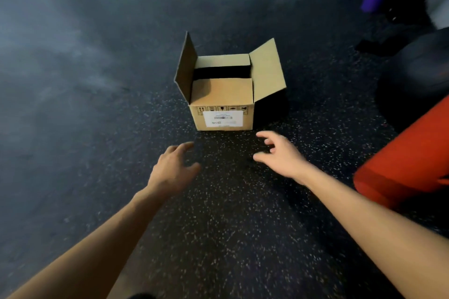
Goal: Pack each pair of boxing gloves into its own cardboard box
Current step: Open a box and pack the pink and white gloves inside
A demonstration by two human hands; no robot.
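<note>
Cardboard box (224, 102), brown, white-labelled, side flaps raised, sits beyond both hands, left (171, 167) and right (279, 155), spread and holding nothing.

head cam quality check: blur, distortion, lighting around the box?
Head view: dim, light pooling on the cardboard box and nearby floor; far floor and upper-right corner smeared with blur; left hand and right hand slightly soft; wide-angle stretch splays the forearms; box interior too dark to read.

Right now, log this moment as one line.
left hand: open, empty | right hand: open, empty | cardboard box: side flaps up, end flaps folded in, untouched
</note>
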